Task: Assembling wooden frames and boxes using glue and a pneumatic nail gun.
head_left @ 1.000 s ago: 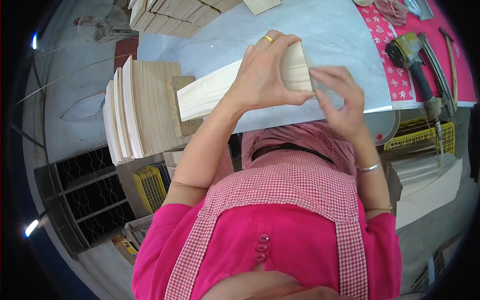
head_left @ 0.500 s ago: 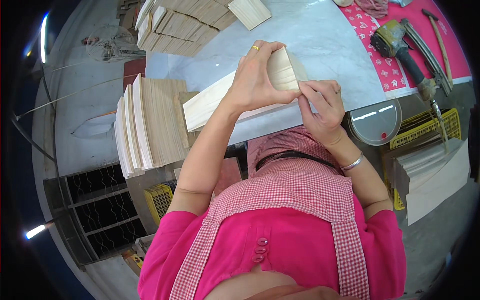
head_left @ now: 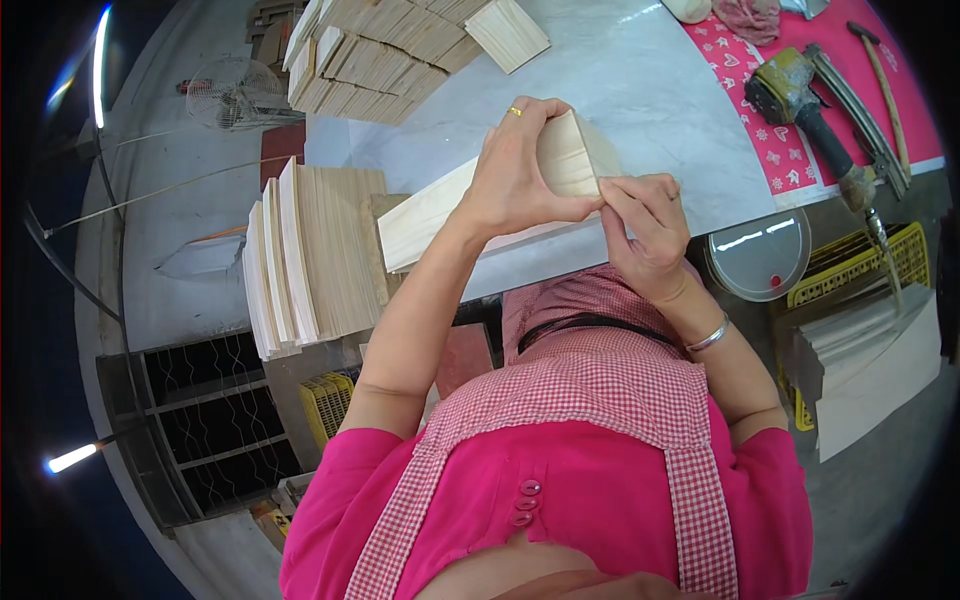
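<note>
Your L hand [head_left: 512,182] is clamped across the R end of a long, pale, box-shaped wooden piece [head_left: 428,218], thumb on the nr. side, fingers over the far side. Your R hand [head_left: 650,225] has thumb & fingertips drawn together at the piece's nr. R corner, touching it; cannot tell if anything small is pinched there. Piece lies nr. the front edge of a white-grey marbled worktop [head_left: 660,120], its L end beside a brown wooden block [head_left: 388,215].

Room: bare marbled surface runs beyond the piece, as far as a stack of pale wooden slats [head_left: 385,65] & a single pale rectangular board [head_left: 508,36]. To the R, well apart, a yellow-and-black air tool [head_left: 785,85] & a wooden-handled hammer [head_left: 885,95] lie on a pink patterned cover [head_left: 788,150].

Obscured: mid-length of piece, behind your L hand & wrist; slat stack, cut by dark top rim; your R palm, turned from view.

Surroundings: upright pale wood panels [head_left: 345,250] to your L; grey wire fan [head_left: 235,95] farther off; yellow plastic crate [head_left: 908,255] below worktop level, R side.
</note>
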The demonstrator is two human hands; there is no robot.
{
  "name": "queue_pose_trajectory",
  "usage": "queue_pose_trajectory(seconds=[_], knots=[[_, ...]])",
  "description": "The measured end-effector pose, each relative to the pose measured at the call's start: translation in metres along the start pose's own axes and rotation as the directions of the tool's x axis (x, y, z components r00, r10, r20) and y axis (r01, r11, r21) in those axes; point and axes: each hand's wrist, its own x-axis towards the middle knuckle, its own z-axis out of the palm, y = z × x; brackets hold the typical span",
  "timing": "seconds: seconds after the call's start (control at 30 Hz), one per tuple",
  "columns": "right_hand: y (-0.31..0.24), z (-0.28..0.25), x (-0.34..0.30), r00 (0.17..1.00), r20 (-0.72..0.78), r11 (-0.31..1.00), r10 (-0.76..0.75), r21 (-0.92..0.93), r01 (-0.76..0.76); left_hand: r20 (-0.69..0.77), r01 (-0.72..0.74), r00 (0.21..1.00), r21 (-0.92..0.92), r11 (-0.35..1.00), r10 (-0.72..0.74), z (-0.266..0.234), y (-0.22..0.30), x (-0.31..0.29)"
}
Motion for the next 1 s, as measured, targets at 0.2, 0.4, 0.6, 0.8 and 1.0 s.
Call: queue_pose_trajectory(seconds=[0.2,0.4,0.6,0.8,1.0], knots=[[0.005,-0.001,-0.003,0.997,0.054,0.995,0.047,0.089,-0.051,0.008,0.000,1.000,-0.001,1.000,0.000,-0.001,-0.002,0.000],[-0.003,-0.005,0.022,0.934,0.225,0.931,0.278,0.177,-0.319,0.020,-0.003,1.000,-0.017,1.000,0.003,-0.003,-0.001,-0.005],[0.012,-0.010,0.034,0.869,0.447,0.943,0.211,0.142,-0.302,0.013,-0.001,1.000,-0.014,1.000,0.001,0.000,0.000,-0.001],[-0.014,-0.031,0.023,0.841,0.476,0.912,0.257,0.168,-0.374,-0.012,0.010,1.000,-0.011,1.000,-0.011,-0.004,0.000,0.001],[-0.025,-0.030,-0.004,0.825,0.469,0.911,0.314,0.097,-0.401,-0.081,-0.091,0.993,-0.038,0.995,0.088,0.002,-0.002,0.005]])
